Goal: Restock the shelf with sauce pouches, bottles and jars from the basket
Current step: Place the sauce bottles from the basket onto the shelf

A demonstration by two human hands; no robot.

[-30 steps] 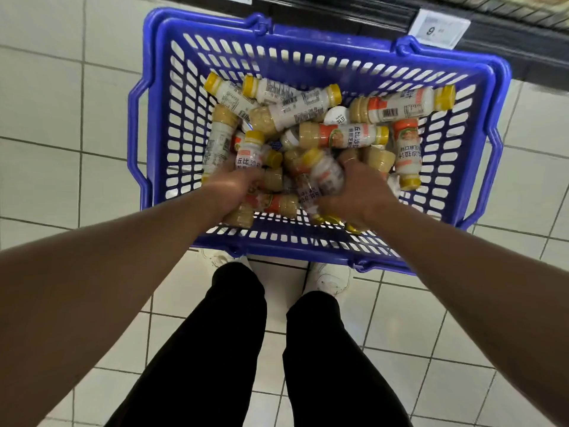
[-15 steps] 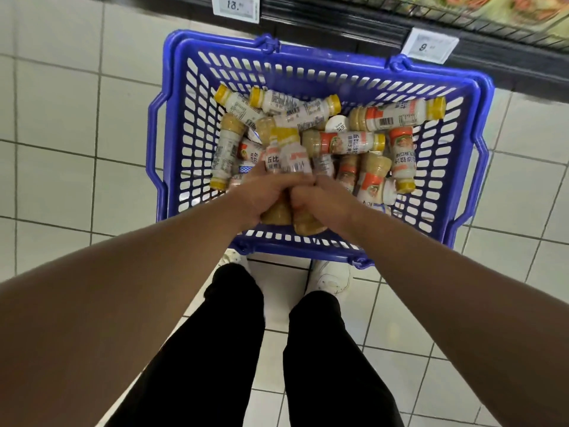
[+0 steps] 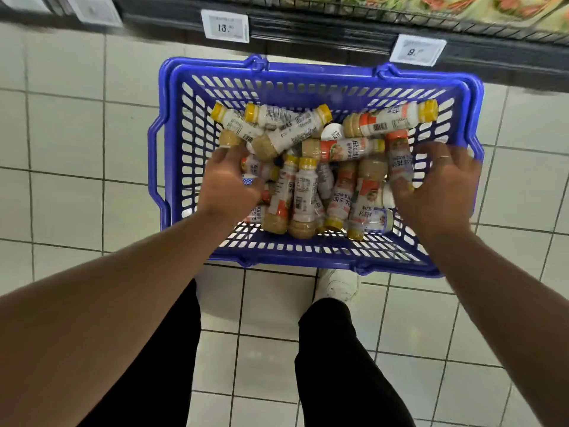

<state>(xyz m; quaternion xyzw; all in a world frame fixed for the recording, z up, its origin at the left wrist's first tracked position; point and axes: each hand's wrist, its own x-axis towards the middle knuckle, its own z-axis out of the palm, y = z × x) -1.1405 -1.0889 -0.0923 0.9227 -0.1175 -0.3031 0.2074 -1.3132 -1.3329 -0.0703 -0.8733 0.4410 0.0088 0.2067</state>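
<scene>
Bottles (image 3: 303,195) heaped in basket (image 3: 308,73); left hand (image 3: 229,183), right hand (image 3: 437,183) spread, gripping nothing

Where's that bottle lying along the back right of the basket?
In the head view, the bottle lies on its side at the far right of the blue basket, yellow cap toward the right wall, beyond the right hand, resting on other bottles.
</scene>
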